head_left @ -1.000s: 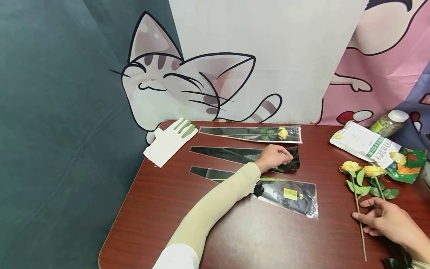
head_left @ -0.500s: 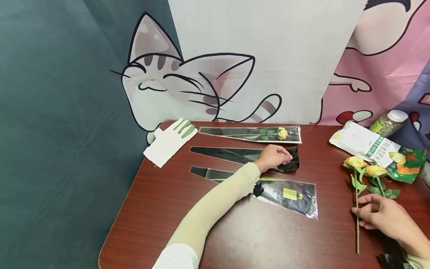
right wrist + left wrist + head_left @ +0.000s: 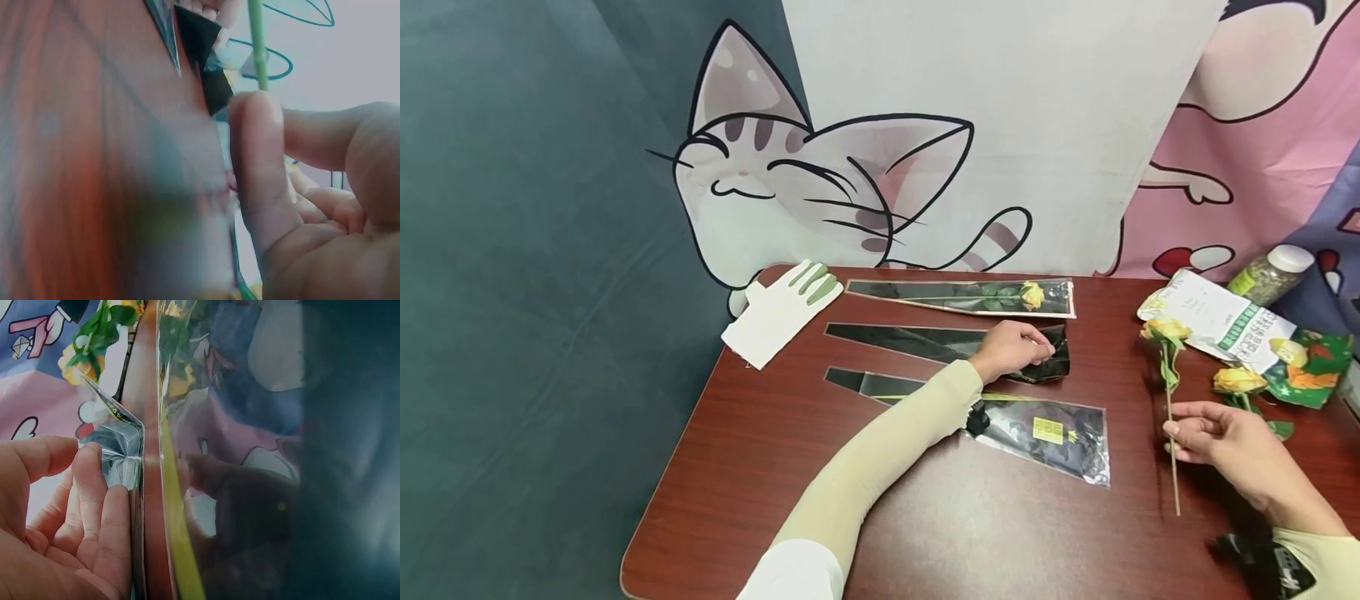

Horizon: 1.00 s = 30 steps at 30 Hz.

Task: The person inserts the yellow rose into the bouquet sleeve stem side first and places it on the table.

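My right hand point(image 3: 1236, 442) pinches the stem of a yellow rose point(image 3: 1167, 330) between thumb and fingers, bloom pointing away from me. In the right wrist view the green stem point(image 3: 257, 44) rises above the fingertips. My left hand point(image 3: 1009, 350) pinches the top layer at the wide end of the middle black-and-clear flower sleeve point(image 3: 1056, 357). The left wrist view shows the lifted film point(image 3: 122, 440) at thumb and fingertip. A second loose rose point(image 3: 1238, 381) lies partly behind my right hand. Nearer me, a sleeve with a yellow label point(image 3: 1093, 446) lies partly under my left forearm.
A sleeve holding a yellow rose point(image 3: 1032, 297) lies along the table's far edge. White gloves point(image 3: 778, 317) are at the far left corner. A white packet point(image 3: 1213, 321), a lidded jar point(image 3: 1272, 275) and a green patterned bag point(image 3: 1311, 371) crowd the right side.
My right hand has lifted one rose away from the other and carried it left and away from me. My left hand stays at the middle sleeve.
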Motion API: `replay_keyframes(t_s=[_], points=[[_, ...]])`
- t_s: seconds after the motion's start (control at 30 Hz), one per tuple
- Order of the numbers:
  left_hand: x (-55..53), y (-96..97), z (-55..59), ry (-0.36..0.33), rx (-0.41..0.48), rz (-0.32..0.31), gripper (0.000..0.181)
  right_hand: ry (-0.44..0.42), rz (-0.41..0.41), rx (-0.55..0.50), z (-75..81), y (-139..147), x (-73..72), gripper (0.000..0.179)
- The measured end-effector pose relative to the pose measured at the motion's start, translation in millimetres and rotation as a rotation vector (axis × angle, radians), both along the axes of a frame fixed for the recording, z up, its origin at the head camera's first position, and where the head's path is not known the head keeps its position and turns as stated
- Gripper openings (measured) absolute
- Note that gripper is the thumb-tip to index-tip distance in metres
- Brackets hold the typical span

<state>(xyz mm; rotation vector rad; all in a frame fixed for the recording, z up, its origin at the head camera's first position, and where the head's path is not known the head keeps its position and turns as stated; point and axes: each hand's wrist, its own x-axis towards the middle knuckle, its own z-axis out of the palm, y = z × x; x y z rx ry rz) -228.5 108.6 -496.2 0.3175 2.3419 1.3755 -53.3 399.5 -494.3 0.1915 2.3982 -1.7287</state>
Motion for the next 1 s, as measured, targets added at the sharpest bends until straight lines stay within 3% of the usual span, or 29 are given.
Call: replay_keyframes(t_s=[0.13, 0.23, 0.53, 1.0], points=[[-1.1, 0.5, -0.6, 0.004, 0.008, -0.001, 0.009, 0.043, 0.007, -0.345, -1.0, -2.6, -12.3, 0.028], [-2.0, 0.8, -1.5, 0.005, 0.008, -0.005, 0.009, 0.049, -0.004, -0.473, -2.7, -8.4, -23.4, 0.028], [-2.3, 3.7, -4.3, -0.025, -0.004, 0.006, 0.009, 0.04, -0.017, -0.457, -0.4, -28.0, -59.7, 0.006], [-1.3, 2.0, 0.1, -0.025, 0.0, 0.0, 0.009, 0.124, -0.064, -0.532, 14.8, -38.7, -99.6, 0.008]])
